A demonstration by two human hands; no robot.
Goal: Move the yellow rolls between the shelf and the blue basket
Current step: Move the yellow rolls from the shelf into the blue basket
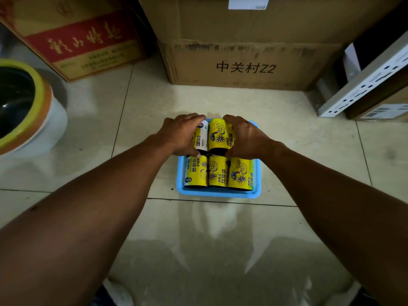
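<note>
A blue basket [217, 193] sits on the tiled floor in the middle of the view. Three yellow rolls [217, 174] lie side by side in its near row. In the far row, my left hand [180, 134] is wrapped over a roll with a white label [202, 138], and my right hand [247, 138] is wrapped over a yellow roll [218, 134]. Both hands grip from the outer sides, thumbs toward me. Any further rolls under the hands are hidden.
A large cardboard box [245, 47] stands just behind the basket. A red-printed carton [77, 38] sits at the back left, a round bin with a yellow-green rim [42, 91] at the left, and a white perforated shelf post [364, 85] at the right.
</note>
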